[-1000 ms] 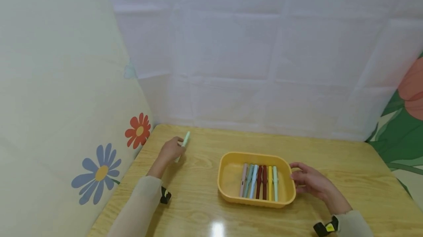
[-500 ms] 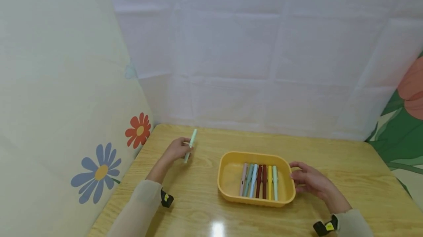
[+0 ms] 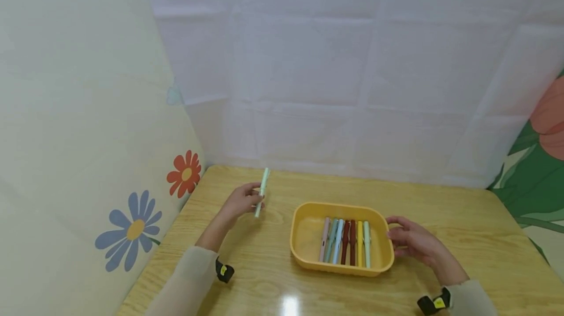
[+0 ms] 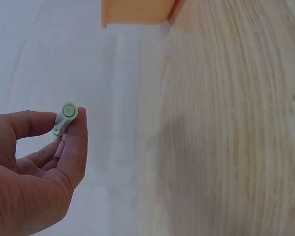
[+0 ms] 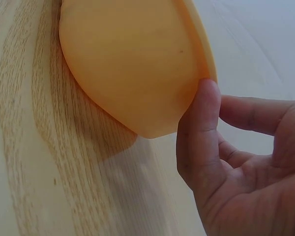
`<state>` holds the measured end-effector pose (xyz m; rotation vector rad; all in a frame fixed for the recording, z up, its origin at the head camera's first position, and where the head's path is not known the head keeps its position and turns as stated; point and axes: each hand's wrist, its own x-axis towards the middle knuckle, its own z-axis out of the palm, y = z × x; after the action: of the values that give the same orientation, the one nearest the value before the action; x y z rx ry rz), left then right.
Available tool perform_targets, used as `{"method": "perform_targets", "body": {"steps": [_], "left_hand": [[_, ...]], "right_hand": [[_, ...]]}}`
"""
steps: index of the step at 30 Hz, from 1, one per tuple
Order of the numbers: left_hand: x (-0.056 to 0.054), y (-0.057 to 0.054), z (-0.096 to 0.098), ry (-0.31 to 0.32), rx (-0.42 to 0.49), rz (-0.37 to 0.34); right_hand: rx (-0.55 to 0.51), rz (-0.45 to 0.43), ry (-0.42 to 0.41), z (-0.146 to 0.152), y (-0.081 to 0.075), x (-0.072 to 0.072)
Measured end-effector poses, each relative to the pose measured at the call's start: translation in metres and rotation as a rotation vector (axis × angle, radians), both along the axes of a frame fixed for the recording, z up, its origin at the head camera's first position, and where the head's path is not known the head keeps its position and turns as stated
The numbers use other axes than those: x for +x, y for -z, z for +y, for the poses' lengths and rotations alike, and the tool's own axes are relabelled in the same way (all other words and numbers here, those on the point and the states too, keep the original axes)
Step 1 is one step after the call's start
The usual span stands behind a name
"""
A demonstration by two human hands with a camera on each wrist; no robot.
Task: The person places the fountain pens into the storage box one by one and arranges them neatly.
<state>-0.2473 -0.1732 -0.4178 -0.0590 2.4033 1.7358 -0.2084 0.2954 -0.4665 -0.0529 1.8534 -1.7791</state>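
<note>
A pale green pen point(image 3: 262, 192) stands slanted between the thumb and fingertips of my left hand point(image 3: 240, 202), raised over the table left of the yellow plastic basket point(image 3: 304, 262). In the left wrist view the pen's round end point(image 4: 68, 110) and clip point toward the camera. My right hand point(image 3: 416, 241) holds the basket's right rim; in the right wrist view its fingers point(image 5: 205, 113) bend at the rim, one tip over the wall. Lying side by side in the basket are several pens: pink, green-blue, light blue point(image 3: 338, 242), dark red, yellow point(image 3: 360, 245) and pale green point(image 3: 367, 245).
The basket stands on a light wooden table point(image 3: 264, 277). A pale cloth point(image 3: 299, 85) hangs along the table's back edge, and a flower-printed cloth point(image 3: 88, 134) borders the left side. Printed leaves and petals show on the cloth point(image 3: 528, 179) at the right.
My left hand has lifted the pale green pen and carried it to the right, and the pen has turned more upright. The right hand and the basket have stayed in place.
</note>
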Motion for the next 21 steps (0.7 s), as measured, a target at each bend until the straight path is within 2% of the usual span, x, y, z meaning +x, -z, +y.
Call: {"method": "perform_targets", "body": {"steps": [15, 21], "left_hand": [[0.023, -0.01, 0.021, 0.067, 0.067, 0.003], [0.033, -0.013, 0.032, 0.083, 0.066, -0.004]], "right_hand": [[-0.012, 0.006, -0.013, 0.001, 0.001, 0.001], [-0.019, 0.004, -0.017, 0.002, -0.001, 0.001]]}}
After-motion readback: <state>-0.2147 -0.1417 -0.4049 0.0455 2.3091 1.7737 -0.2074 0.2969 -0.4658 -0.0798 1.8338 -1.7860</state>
